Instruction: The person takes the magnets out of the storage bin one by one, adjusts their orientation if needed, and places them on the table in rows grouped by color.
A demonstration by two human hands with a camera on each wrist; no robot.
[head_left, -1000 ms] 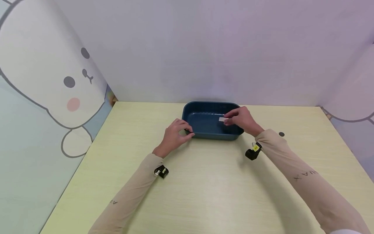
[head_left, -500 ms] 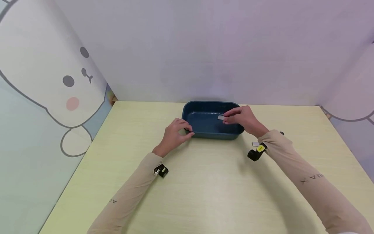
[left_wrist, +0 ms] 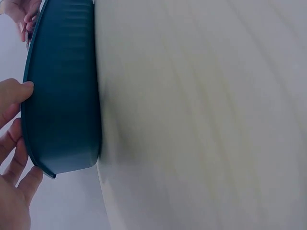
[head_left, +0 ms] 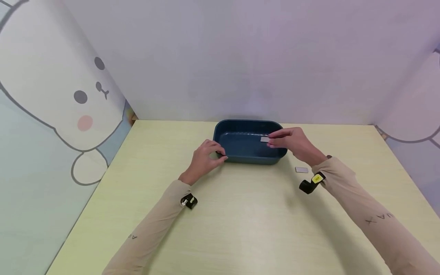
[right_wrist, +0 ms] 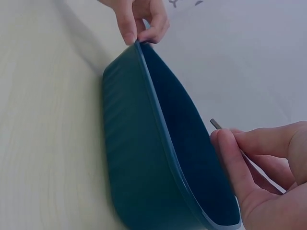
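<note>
A dark blue plastic bin [head_left: 242, 159] stands on the table near the back wall. My left hand [head_left: 205, 158] pinches its front left corner; in the left wrist view thumb and fingers [left_wrist: 18, 158] are at the rim. My right hand [head_left: 292, 142] is over the bin's right end and pinches a small, thin, light rectangular piece [head_left: 264, 139] between thumb and fingers. The right wrist view shows that piece [right_wrist: 216, 124] edge-on, above the bin opening [right_wrist: 168, 105]. A similar flat rectangular piece [head_left: 301, 169] lies on the table, right of the bin.
The pale wooden table [head_left: 237, 221] runs up to a plain whitish wall [head_left: 254, 72]. A side panel with a cartoon animal [head_left: 51, 76] bounds the left. A dark round thing [head_left: 329, 156] is mostly hidden behind the right wrist.
My right hand and forearm have shifted a little to the right with the pinched piece, uncovering the flat piece on the table. The left hand stays at the bin's corner.
</note>
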